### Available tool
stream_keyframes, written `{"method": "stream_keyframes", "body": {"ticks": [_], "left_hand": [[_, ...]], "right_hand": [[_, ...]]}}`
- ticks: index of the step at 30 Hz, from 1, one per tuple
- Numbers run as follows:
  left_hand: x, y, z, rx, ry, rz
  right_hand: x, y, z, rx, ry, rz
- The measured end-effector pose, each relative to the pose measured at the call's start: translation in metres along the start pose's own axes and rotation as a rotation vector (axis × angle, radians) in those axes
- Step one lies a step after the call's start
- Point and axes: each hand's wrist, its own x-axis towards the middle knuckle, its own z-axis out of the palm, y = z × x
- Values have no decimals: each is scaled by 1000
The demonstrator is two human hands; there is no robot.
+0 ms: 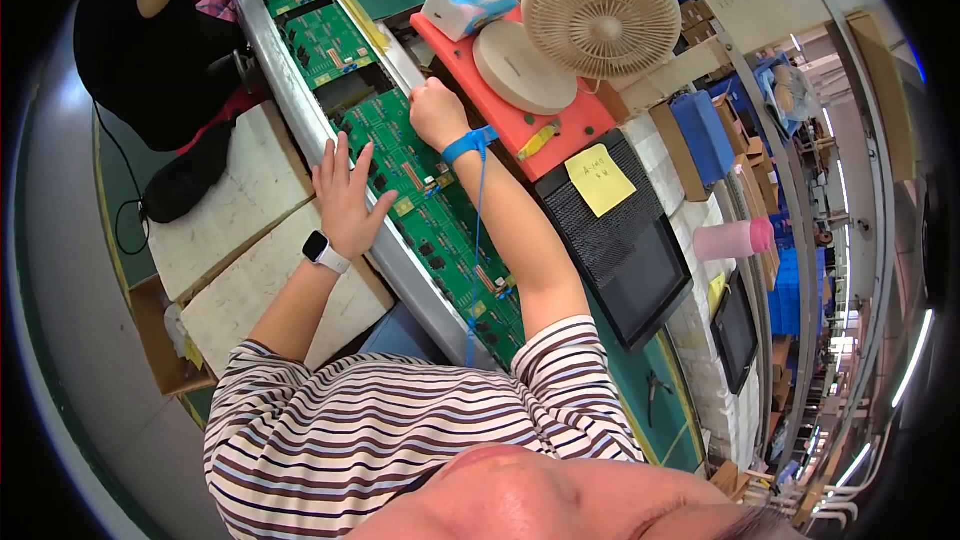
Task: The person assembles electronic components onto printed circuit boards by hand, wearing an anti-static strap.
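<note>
My left hand [345, 202] lies with its fingers spread over the silver rail, at the near edge of a green circuit board [385, 135]. It holds nothing, and a smartwatch [324, 251] with a white band is on that wrist. At the board's far edge, my right hand [438, 114] has its fingers curled closed; what they grip, if anything, is hidden. A blue wrist strap [468, 145] with a cord circles my right wrist. Nearer to my body, another green circuit board [455, 255] lies in the same row, partly behind my right forearm.
Along the silver rail [285, 60] lie more green boards [325, 43]. A co-worker in black [150, 50] sits at the upper left. On the right are a fan [605, 15] on a red box [440, 45], a black tray [640, 270], pliers [655, 395] and a pink bottle [730, 239].
</note>
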Motion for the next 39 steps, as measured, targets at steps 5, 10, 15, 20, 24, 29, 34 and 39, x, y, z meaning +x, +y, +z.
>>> {"method": "stream_keyframes", "body": {"ticks": [5, 10, 15, 20, 24, 29, 34, 39], "left_hand": [[3, 3, 2, 13, -12, 22], [5, -2, 12, 29, -10, 42], [1, -12, 16, 35, 29, 66], [2, -6, 14, 61, 10, 60], [4, -4, 16, 56, -4, 47], [3, -6, 14, 86, -9, 36], [3, -9, 17, 101, -14, 51], [2, -7, 17, 89, -23, 60]], "right_hand": [[-5, -3, -14, 123, -64, 9], [-34, -5, -51, 261, 116, 75], [-106, 49, -139, 48, 311, 85], [-166, 152, -200, -158, 315, 710], [-183, 191, -183, 61, 127, 861], [-153, 175, -171, 975, 217, 822], [-117, 152, -153, 1269, 312, 679], [-104, 143, -125, 438, 248, 397]]}}
